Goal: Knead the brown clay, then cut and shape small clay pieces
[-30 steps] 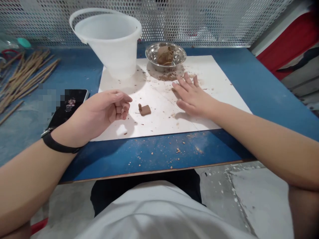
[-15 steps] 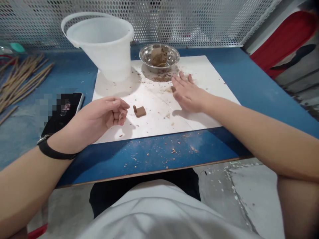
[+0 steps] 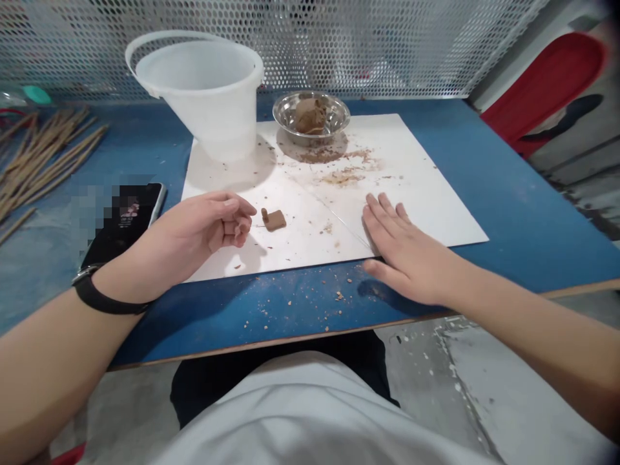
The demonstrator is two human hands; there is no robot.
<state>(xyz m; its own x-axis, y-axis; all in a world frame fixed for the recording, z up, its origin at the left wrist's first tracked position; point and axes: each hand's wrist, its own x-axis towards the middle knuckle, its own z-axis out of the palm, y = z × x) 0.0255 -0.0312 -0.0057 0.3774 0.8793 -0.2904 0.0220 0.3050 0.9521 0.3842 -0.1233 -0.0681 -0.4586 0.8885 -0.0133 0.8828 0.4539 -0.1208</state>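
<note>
My left hand [image 3: 208, 223] hovers palm inward over the left front of the white board [image 3: 421, 155], fingers loosely curled and apart, holding nothing. Just right of its fingertips lies a small flat brown clay piece [image 3: 275, 220] with a short upright bit at its left corner. My right hand [image 3: 397, 248] is palm down at the board's front edge, fingers stretched out, nothing in it. Brown smears and crumbs [image 3: 343, 175] mark the board behind it. A lump of brown clay [image 3: 310, 116] sits in a metal bowl [image 3: 311, 137] at the back.
A white bucket [image 3: 217, 116] stands at the board's back left. Thin sticks [image 3: 48, 155] and a phone [image 3: 128, 219] lie on the blue table [image 3: 527, 226] at left. Crumbs dot its front edge. A perforated metal screen [image 3: 387, 45] runs behind; a red chair [image 3: 547, 90] is at right.
My right hand has moved toward me and to the right, from the middle of the board to its front edge. The smears it partly covered now show. My left hand is nearly still.
</note>
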